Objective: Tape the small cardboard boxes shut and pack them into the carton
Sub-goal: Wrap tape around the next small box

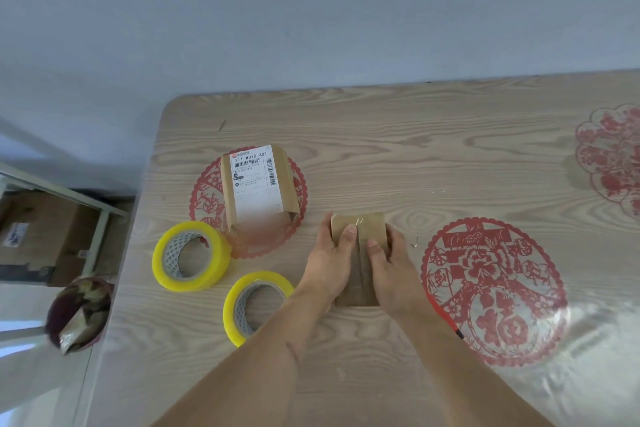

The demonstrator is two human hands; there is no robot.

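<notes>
Head view, looking down on a wood-grain surface [398, 135] under a clear cover; both hands rest on a small cardboard box [360, 253] lying near the middle of the surface, its two top flaps meeting along a central seam; left hand [330, 260] covers the left flap, fingers [349, 234] laid along the flap and curled lightly over the box's left edge, pressing down; right hand [393, 269] covers the right flap likewise, fingers wrapped at the right edge, so both hands hold the box closed; a second cardboard box with a white shipping label [258, 187] stands farther back and to the left, well apart from the hands; two rolls of yellow tape lie left of the hands, one farther left [190, 256], one nearer the viewer [254, 305], beside the left forearm; red paper-cut decorations [493, 291] lie beneath the cover, the largest just right of the held box.
</notes>
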